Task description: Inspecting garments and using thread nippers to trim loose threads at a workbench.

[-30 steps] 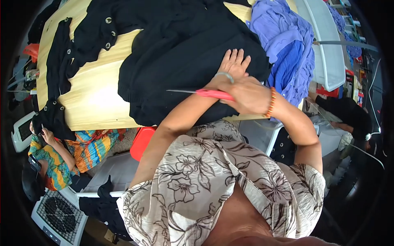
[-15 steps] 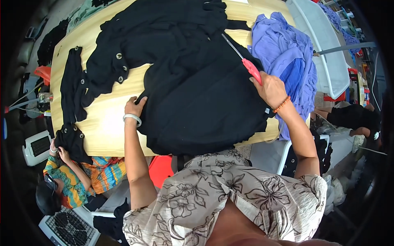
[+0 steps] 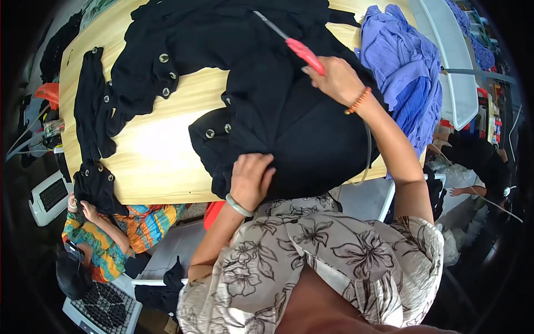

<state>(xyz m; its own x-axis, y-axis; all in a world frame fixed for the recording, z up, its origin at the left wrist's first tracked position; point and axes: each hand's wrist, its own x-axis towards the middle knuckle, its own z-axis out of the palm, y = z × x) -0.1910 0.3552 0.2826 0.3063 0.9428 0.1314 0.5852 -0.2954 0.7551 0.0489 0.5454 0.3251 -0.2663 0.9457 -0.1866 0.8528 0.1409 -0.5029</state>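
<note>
A black knit garment (image 3: pixel 328 133) is spread over the table in front of me, its lower left part folded over itself with round metal-rimmed eyelets showing. My left hand (image 3: pixel 251 177) lies on the fold near the table's front edge, fingers stretched and thumb apart. Above the cloth, my right hand (image 3: pixel 338 82) is closed round the pink handle of a slim tool (image 3: pixel 303 53) with a long thin metal shaft. The shaft points to the far left over the garment; I cannot make out the tool's exact kind.
Purple garments (image 3: pixel 403 72) lie heaped at the table's right, beside a white plastic bin (image 3: pixel 459 94). More black pieces with eyelets (image 3: pixel 92 111) lie along the left side of the wooden table (image 3: pixel 150 147). A co-worker (image 3: pixel 105 239) holds one at the near left corner.
My left hand has moved right and nearer from the garment's left edge, and the cloth there is now folded over. My right hand has moved left and away with the pink-handled tool.
</note>
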